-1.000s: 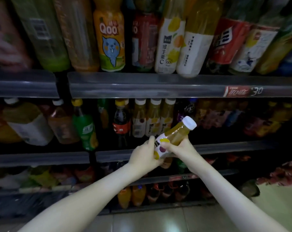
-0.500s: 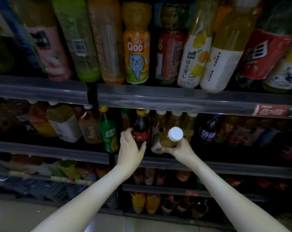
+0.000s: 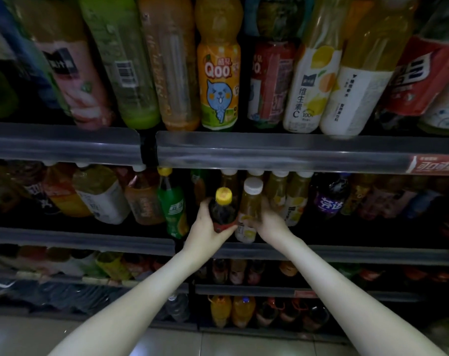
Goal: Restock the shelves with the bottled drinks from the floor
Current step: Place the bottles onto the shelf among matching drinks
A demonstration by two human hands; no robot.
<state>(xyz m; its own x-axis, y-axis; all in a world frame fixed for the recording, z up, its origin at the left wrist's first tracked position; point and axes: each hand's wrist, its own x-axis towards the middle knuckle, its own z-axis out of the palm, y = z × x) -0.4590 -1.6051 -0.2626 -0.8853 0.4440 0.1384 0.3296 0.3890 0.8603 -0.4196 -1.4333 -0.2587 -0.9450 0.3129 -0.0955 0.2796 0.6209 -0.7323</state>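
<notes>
Our right grip (image 3: 269,223) has swung the juice bottle (image 3: 248,214) upright at the middle shelf (image 3: 346,255) front, clasping it; our left grip (image 3: 206,233) holds the cola bottle (image 3: 222,210) alongside. We should nudge cola aside, then slide juice back.

The front of the middle shelf (image 3: 64,237) is taken by the dark bottle with the yellow cap (image 3: 223,210) and the white-capped juice bottle (image 3: 249,211), set close side by side. Directly behind them the row of juice bottles (image 3: 292,196) is packed. A narrow dark gap is left toward the green bottle (image 3: 174,211) on the left. Above the caps, little room is left under the upper rail (image 3: 269,150).
</notes>
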